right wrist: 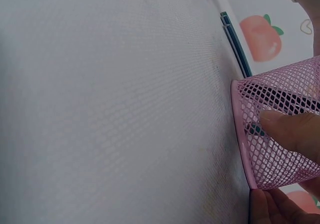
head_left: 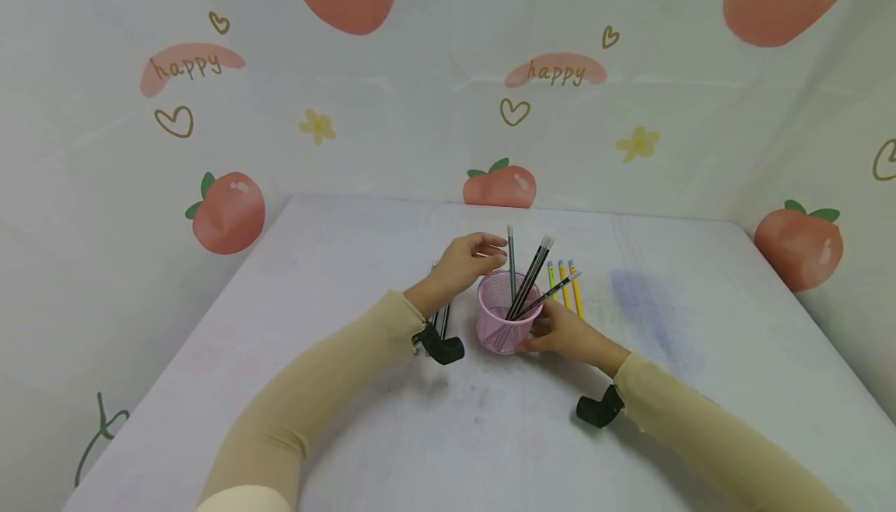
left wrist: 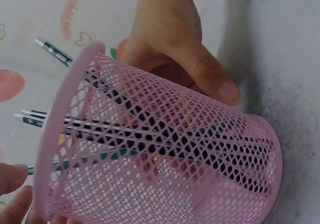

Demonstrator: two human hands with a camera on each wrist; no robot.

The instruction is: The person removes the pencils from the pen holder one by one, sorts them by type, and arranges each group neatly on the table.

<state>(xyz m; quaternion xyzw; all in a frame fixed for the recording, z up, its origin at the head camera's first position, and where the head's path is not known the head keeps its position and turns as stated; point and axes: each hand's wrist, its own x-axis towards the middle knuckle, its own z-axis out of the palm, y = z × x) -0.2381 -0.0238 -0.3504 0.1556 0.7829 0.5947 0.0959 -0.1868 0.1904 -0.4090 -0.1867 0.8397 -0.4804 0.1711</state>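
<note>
A pink mesh pencil cup (head_left: 505,333) stands on the table, holding several pencils. Two black pencils (head_left: 530,275) lean together, another black pencil (head_left: 562,284) slants to the right, and a dark green pencil (head_left: 511,251) stands near the left side. My right hand (head_left: 563,334) grips the cup from the right, its thumb (right wrist: 290,131) against the mesh. At the upper left of the cup is my left hand (head_left: 472,259), fingers loosely bent and parted. Its fingertips are right beside the upper end of the green pencil, with nothing held between them.
Several yellow and green pencils (head_left: 575,294) lie to the right, behind my right hand. Dark pencils (head_left: 446,321) lie left of the cup, partly hidden by my left wrist and its black wrist camera (head_left: 442,347). A printed white curtain (head_left: 420,107) hangs behind the table.
</note>
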